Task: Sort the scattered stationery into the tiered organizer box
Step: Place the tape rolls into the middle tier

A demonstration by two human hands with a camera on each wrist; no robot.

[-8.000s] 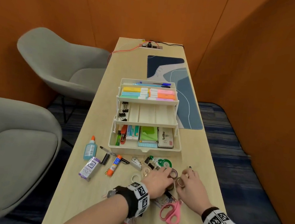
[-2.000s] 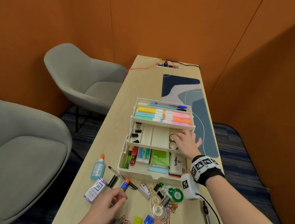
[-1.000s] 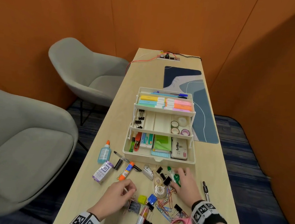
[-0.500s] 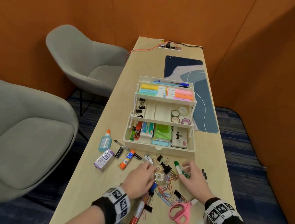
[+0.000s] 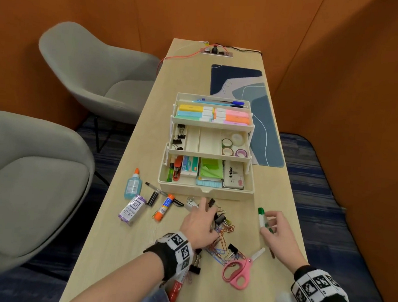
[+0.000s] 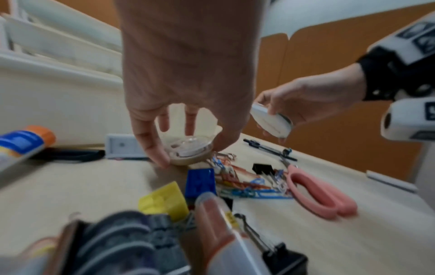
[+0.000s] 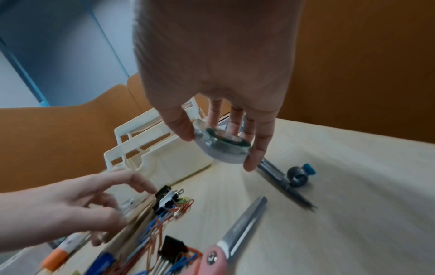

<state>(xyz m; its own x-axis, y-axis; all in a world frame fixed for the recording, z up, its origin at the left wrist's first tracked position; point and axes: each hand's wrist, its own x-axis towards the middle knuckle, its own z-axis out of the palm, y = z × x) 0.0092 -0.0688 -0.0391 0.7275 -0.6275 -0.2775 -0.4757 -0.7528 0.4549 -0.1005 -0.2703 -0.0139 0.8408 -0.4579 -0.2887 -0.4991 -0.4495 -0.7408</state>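
The cream three-tier organizer stands open mid-table. Highlighters and pens lie in its top tier, binder clips and tape rolls in the middle, a stapler and notes at the bottom. My left hand is down on the clip pile, and its thumb and fingers grip a clear tape dispenser resting on the table. My right hand holds a green-and-white correction tape above the table, right of the pile. In the head view this correction tape points toward the box.
Paper clips and binder clips, pink scissors and a red marker lie near me. A glue bottle, ink box and glue stick sit left. A compass lies right. Two grey chairs flank the left edge.
My right hand has lifted the green correction tape off the pile and carried it right. My left hand has shifted forward onto the clear tape dispenser. The tape rolls went into the middle tier earlier.
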